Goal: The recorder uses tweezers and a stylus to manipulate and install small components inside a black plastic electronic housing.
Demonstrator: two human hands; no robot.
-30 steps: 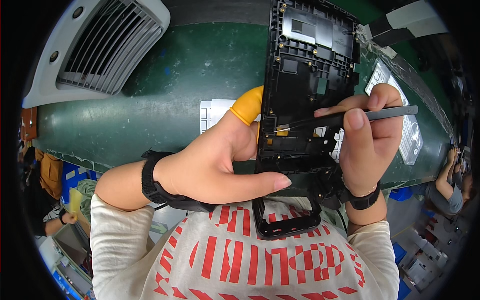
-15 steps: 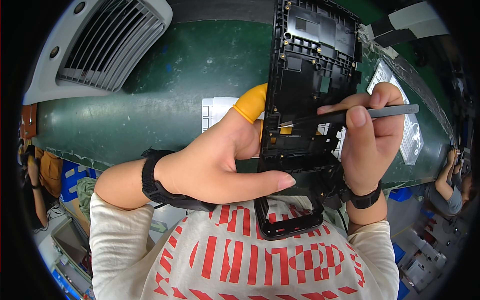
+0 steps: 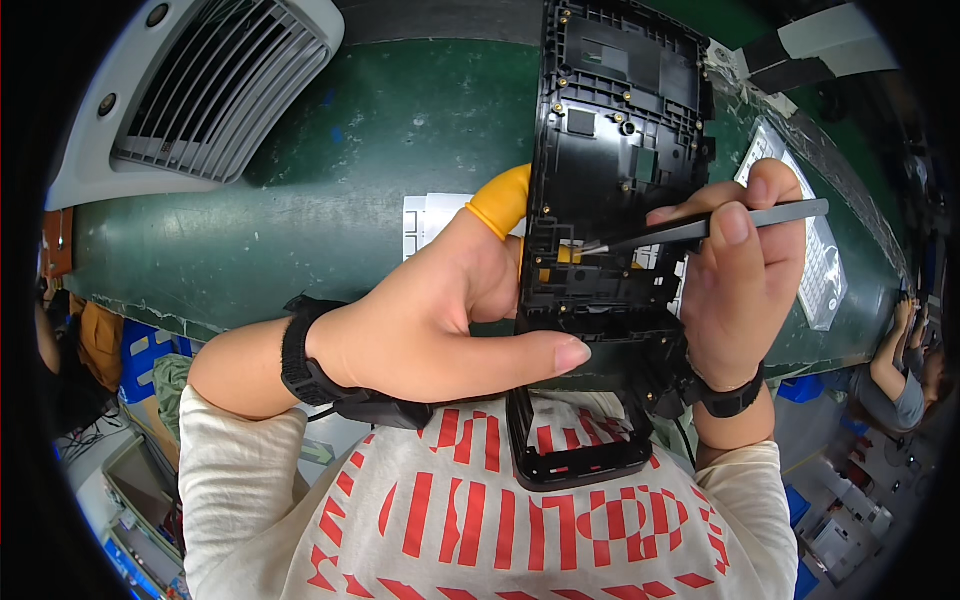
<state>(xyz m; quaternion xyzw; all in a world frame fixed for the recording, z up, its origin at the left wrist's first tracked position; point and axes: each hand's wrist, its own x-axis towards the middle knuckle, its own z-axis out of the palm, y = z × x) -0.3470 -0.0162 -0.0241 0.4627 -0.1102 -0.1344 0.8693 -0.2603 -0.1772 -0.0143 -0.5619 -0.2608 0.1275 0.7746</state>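
A long black plastic housing (image 3: 590,170), with ribs, cut-outs and small brass inserts, is held up in front of me. My left hand (image 3: 440,310) grips its left edge, with the thumb across the lower part and the fingers behind it. A yellow finger cot (image 3: 500,203) covers one of those fingers. In my right hand (image 3: 745,270), a pair of black tweezers (image 3: 690,231) is pinched. Their metal tips are at a small cut-out low in the housing, where yellow shows through; whether they hold anything is too small to tell. A black frame (image 3: 580,465) extends below the housing.
A white grilled appliance (image 3: 200,100) stands at the far left of the green table (image 3: 380,130). White printed sheets (image 3: 425,225) lie behind the housing, and a white keyboard-like panel (image 3: 825,270) is on the right. Other people (image 3: 895,375) are at the far right.
The tweezer tips have shifted slightly right and up along the small cut-out. The housing has tilted and moved a little to the left.
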